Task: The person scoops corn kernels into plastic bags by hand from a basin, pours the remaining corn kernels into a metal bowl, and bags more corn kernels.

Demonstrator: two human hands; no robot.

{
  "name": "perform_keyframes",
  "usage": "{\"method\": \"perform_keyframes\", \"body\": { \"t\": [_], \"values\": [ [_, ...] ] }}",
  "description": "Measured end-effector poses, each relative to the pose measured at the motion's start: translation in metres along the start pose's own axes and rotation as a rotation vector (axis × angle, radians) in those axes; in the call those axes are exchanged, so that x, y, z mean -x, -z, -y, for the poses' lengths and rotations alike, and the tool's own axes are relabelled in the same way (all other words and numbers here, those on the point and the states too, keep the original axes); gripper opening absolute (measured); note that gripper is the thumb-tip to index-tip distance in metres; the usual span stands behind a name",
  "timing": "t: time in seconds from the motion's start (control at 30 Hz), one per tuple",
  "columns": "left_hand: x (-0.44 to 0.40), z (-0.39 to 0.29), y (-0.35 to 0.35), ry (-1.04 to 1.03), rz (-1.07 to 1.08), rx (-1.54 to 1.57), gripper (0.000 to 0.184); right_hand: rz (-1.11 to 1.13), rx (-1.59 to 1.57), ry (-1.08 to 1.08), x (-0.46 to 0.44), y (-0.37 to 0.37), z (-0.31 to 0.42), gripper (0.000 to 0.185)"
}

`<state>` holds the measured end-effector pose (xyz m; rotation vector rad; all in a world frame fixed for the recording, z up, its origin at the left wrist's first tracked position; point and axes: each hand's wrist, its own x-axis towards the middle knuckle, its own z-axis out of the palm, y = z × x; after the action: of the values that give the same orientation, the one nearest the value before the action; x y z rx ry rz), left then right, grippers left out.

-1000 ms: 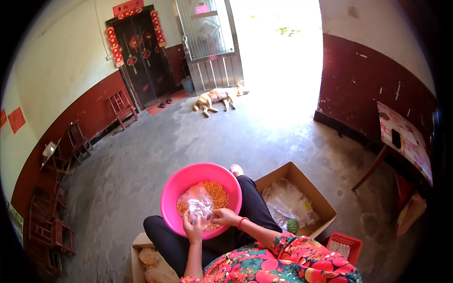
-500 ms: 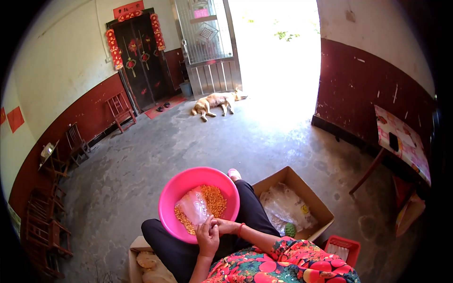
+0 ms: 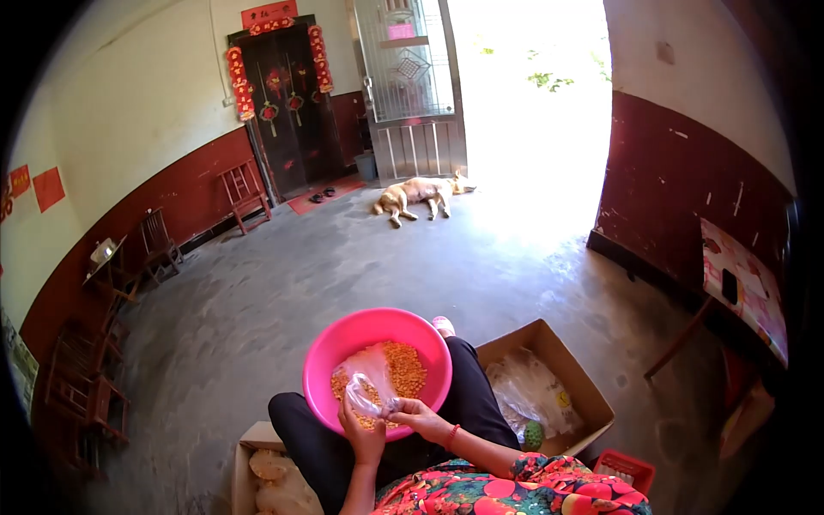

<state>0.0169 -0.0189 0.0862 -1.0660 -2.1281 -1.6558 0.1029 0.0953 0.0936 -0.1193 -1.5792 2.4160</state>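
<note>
A clear plastic bag (image 3: 369,375) hangs over a pink basin (image 3: 316,365) that holds many orange-yellow kernels (image 3: 407,367), which look like corn. My left hand (image 3: 365,436) grips the bag's near edge from the left, its thumb and fingers up against the plastic. On the other side, my right hand (image 3: 422,418), with a red bracelet at the wrist, pinches the bag's edge between thumb and fingers. The plastic looks spread between the two hands. The basin rests at my lap, between my legs in dark trousers.
A cardboard box (image 3: 594,403) with plastic bags and a green round object (image 3: 533,434) stands at the right, near a red basket (image 3: 635,468). Another box (image 3: 246,455) is at the left. A dog (image 3: 421,196) lies by the open door; chairs (image 3: 243,199) line the left wall.
My hands have drawn apart, and the bag's near edge is now spread between them. Earlier the hands were together at that edge. The whole view has shifted slightly.
</note>
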Motion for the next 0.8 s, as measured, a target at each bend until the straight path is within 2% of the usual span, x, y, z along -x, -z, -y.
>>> {"method": "perform_keyframes", "body": {
  "t": [0.1, 0.13, 0.23, 0.33, 0.43, 0.47, 0.5, 0.53, 0.57, 0.6, 0.63, 0.73, 0.8],
  "values": [
    [-0.001, 0.008, -0.001, 0.028, 0.044, 0.011, 0.082, -0.018, 0.038, 0.075, -0.011, -0.005, 0.012, 0.017],
    [-0.001, 0.008, 0.0, 0.027, 0.039, 0.01, 0.082, -0.013, 0.041, 0.075, -0.01, -0.01, 0.022, 0.017],
    [-0.003, 0.007, 0.0, 0.007, -0.001, 0.031, 0.083, 0.057, -0.003, 0.045, -0.001, -0.03, 0.051, 0.033],
    [-0.005, 0.004, -0.001, -0.063, 0.017, -0.03, 0.083, 0.066, -0.002, 0.022, 0.004, -0.039, 0.051, 0.034],
    [-0.004, 0.019, -0.009, -0.171, 0.034, -0.117, 0.081, 0.146, 0.029, 0.024, 0.004, -0.05, 0.048, 0.031],
    [0.008, 0.055, -0.019, -0.167, 0.032, -0.117, 0.081, 0.197, 0.052, 0.027, 0.004, -0.055, 0.048, 0.029],
    [0.033, 0.112, -0.033, -0.03, 0.137, 0.146, 0.066, 0.242, 0.141, 0.092, 0.003, -0.055, 0.038, 0.026],
    [0.04, 0.12, -0.033, 0.234, 0.293, 0.923, 0.044, 0.243, 0.142, 0.091, 0.007, -0.063, 0.048, 0.026],
    [0.046, 0.128, -0.034, 0.631, 0.259, 1.653, 0.03, 0.297, 0.32, 0.088, 0.015, -0.077, 0.066, 0.026],
    [0.043, 0.122, -0.034, 0.752, 0.265, 1.695, 0.03, 0.35, 0.498, 0.085, 0.019, -0.085, 0.077, 0.026],
    [0.038, 0.118, -0.034, 0.776, 0.289, 1.602, 0.03, 0.436, 0.375, 0.067, 0.016, -0.085, 0.063, 0.029],
    [0.013, 0.094, -0.032, 0.711, 0.441, 1.188, 0.03, 0.482, 0.494, 0.127, 0.019, -0.094, 0.07, 0.031],
    [-0.001, 0.08, -0.03, 0.664, 0.52, 1.031, 0.03, 0.483, 0.513, 0.15, 0.019, -0.095, 0.073, 0.031]
  ]
}}
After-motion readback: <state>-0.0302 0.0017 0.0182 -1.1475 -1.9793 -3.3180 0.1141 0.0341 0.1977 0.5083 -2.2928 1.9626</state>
